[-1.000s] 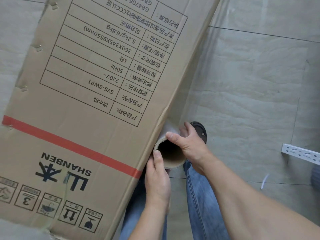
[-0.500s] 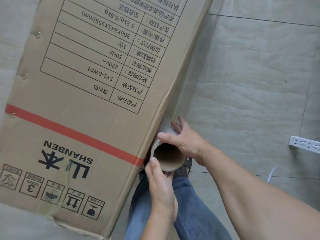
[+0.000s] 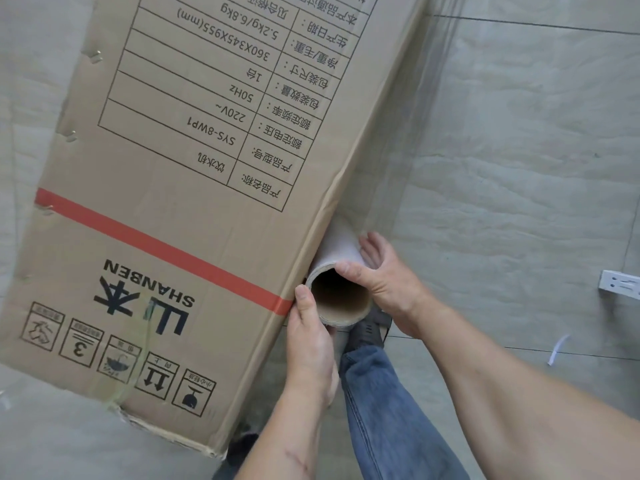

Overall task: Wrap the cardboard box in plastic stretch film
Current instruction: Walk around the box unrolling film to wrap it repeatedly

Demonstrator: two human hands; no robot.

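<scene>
Cardboard box, tall and brown, fills the upper left of the view and stands on the grey tiled floor. Its facing side carries a printed specification table, a red stripe running diagonally across it, the word SHANBEN beside two large characters, and a row of handling symbols along its near end. Clear stretch film reaches along the right edge of the box, from the roll away toward the top of the view, and the tiles show through it.

Blue jeans cover a leg below the hands, ending at a dark shoe on the floor just under the roll.

Roll of film sits right at the box's right edge, level with the red stripe; its open cardboard core faces the camera. The right hand grips the roll from the right, thumb over the top rim and fingers curled round the far side. The left hand holds it from below and left, thumb pressed against the rim beside the box edge.

A white perforated bracket lies on the floor at the far right, well apart from the box, and a small white strip lies nearer the right forearm.
</scene>
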